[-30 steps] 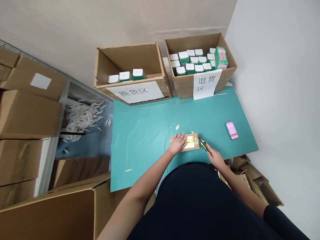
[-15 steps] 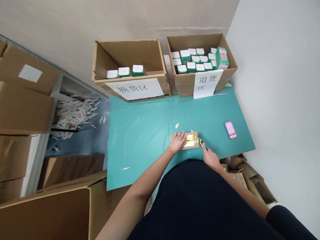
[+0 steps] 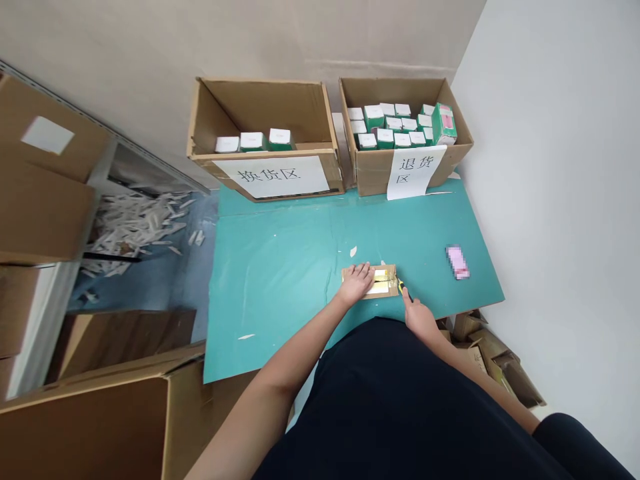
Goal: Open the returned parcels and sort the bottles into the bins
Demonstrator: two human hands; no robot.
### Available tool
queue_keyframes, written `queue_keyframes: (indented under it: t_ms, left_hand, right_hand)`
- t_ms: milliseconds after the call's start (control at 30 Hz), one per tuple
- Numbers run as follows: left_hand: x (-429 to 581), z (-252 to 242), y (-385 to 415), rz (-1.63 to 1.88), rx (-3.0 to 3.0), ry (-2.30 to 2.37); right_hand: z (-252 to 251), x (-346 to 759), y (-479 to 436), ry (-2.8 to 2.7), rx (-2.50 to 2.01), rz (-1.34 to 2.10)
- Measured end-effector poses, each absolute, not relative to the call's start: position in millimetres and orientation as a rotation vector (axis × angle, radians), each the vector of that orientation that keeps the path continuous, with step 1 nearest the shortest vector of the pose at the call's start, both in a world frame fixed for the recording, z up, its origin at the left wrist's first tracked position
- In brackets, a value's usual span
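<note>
A small cardboard box [image 3: 393,288] with a white label and shiny tape on top lies on the green table near my body. Over its left part rests my left hand [image 3: 357,283], fingertips at the far edge, holding it against the tabletop. My right hand [image 3: 419,316] is closed around a yellow and black utility knife [image 3: 403,288]. The knife's front end meets the right end of the box, where the tape is; the blade itself is too small to make out.
At the back of the table [image 3: 270,267] stand a left carton [image 3: 335,177] and a right carton [image 3: 373,177], both holding green-and-white boxes. A pink blurred object [image 3: 457,262] lies on the right. Cardboard boxes stand left, with a large open carton [image 3: 185,413] near front.
The view has shifted slightly. My right hand and the knife have moved very slightly at the box's right end; my left hand and the box have stayed in place.
</note>
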State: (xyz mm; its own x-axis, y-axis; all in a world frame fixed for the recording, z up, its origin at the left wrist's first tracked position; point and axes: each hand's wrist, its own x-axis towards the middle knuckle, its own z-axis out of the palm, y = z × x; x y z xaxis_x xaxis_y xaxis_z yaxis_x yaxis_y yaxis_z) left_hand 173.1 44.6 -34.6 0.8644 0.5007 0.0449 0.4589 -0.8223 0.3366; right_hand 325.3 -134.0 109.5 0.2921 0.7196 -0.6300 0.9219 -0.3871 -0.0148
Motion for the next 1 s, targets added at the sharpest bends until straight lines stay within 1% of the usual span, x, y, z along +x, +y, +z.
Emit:
queue_keyframes:
  t_ms: [333, 567, 867, 933, 1000]
  left_hand:
    - [174, -36, 44, 0.197, 2.733, 0.722]
    - [170, -35, 46, 0.235, 2.758, 0.683]
    - [165, -35, 44, 0.211, 2.766, 0.666]
    - [166, -36, 44, 0.194, 2.754, 0.680]
    - [166, -37, 45, 0.178, 2.741, 0.690]
  right_hand:
    - [100, 328, -150, 1.460, 2.220, -0.919]
    - [111, 334, -152, 1.432, 2.388, -0.868]
    - [114, 335, -158, 1.451, 2.354, -0.917]
    - [116, 339, -166, 1.447, 2.423, -0.956]
    - [114, 346, -174, 1.423, 2.585, -1.000]
